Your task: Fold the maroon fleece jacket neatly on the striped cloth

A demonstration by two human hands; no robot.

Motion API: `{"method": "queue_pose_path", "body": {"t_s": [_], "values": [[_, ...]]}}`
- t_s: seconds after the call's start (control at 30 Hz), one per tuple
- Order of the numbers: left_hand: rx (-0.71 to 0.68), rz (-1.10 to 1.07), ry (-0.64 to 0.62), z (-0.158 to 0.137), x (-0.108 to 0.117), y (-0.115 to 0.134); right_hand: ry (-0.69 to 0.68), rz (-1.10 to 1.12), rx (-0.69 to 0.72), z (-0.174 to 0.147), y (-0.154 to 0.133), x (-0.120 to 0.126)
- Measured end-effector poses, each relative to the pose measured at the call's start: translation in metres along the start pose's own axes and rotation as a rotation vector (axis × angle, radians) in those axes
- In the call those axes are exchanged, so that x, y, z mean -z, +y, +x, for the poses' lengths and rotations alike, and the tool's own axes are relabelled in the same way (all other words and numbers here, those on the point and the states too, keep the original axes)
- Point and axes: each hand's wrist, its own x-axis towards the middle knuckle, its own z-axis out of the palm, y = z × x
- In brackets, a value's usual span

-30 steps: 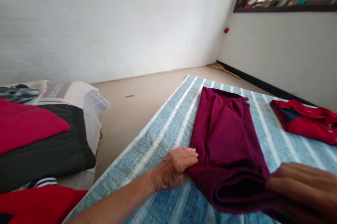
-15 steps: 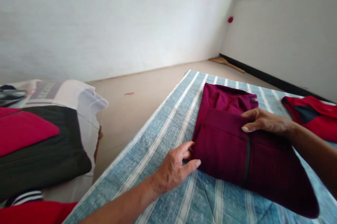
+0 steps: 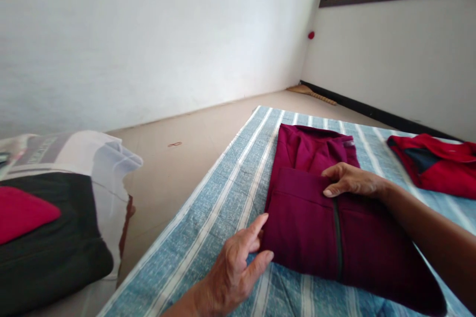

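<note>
And here's the maroon garment (image 3: 301,232), lying on the blue striped sheet (image 3: 193,242), right of centre, its near part doubled over, the far part showing beyond. On the near left, the left hand (image 3: 232,267) is at the side edge, grip fairly wide, thumb and forefinger parted at the cloth. Across the top comes the right hand (image 3: 351,180), at the far edge of the doubled panel, grip narrow; whether cloth is nipped between thumb and finger, I can't tell. What would make this fold a good one? Line up the left sides, I'd say, pressing lightly there, then keep the panel's edge level and smooth toward the right. Watch the dark strip (image 3: 337,237) down the panel: a handy guide for straightness. And that near right corner bulges, so it probably wants flattening outward, not tugging.
</note>
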Motion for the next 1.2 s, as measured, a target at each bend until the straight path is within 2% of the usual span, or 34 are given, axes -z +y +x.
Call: {"method": "queue_pose_path", "body": {"t_s": [0.17, 0.3, 0.37, 0.43, 0.5, 0.6, 0.63, 0.7, 0.77, 0.87, 0.97, 1.07, 1.2], "values": [[-0.015, 0.010, -0.029, 0.001, 0.008, 0.000, 0.032, -0.165, 0.051, 0.000, -0.003, -0.001], [0.022, 0.009, -0.094, 0.004, 0.011, 0.000, 0.045, -0.194, 0.054, 0.005, 0.001, 0.001], [0.016, 0.025, -0.087, 0.004, 0.011, -0.002, 0.048, -0.227, 0.076, 0.008, 0.003, 0.001], [-0.021, 0.069, -0.039, 0.006, 0.012, -0.002, 0.051, -0.257, 0.103, 0.011, 0.004, 0.002], [-0.081, 0.155, 0.082, 0.013, 0.016, 0.003, 0.051, -0.259, 0.120, 0.012, 0.004, 0.003], [-0.176, 0.323, 0.304, 0.037, 0.020, 0.025, 0.051, -0.256, 0.151, 0.012, 0.005, 0.003], [-0.208, 0.354, 0.323, 0.048, 0.019, 0.036, 0.053, -0.266, 0.163, 0.013, 0.006, 0.004], [-0.285, 0.350, 0.248, 0.071, 0.009, 0.057, 0.061, -0.288, 0.184, 0.014, 0.007, 0.004], [-0.312, 0.317, 0.100, 0.093, -0.007, 0.075, 0.074, -0.309, 0.207, 0.016, 0.007, 0.005], [-0.262, 0.359, -0.049, 0.116, -0.035, 0.086, 0.097, -0.333, 0.246, 0.019, 0.008, 0.005], [-0.163, 0.448, -0.158, 0.122, -0.053, 0.080, 0.112, -0.358, 0.268, 0.022, 0.010, 0.005], [-0.086, 0.483, -0.251, 0.120, -0.059, 0.068, 0.134, -0.400, 0.267, 0.028, 0.010, 0.006], [-0.039, 0.505, -0.269, 0.117, -0.061, 0.057, 0.219, -0.453, 0.266, 0.028, 0.005, 0.005]]}}
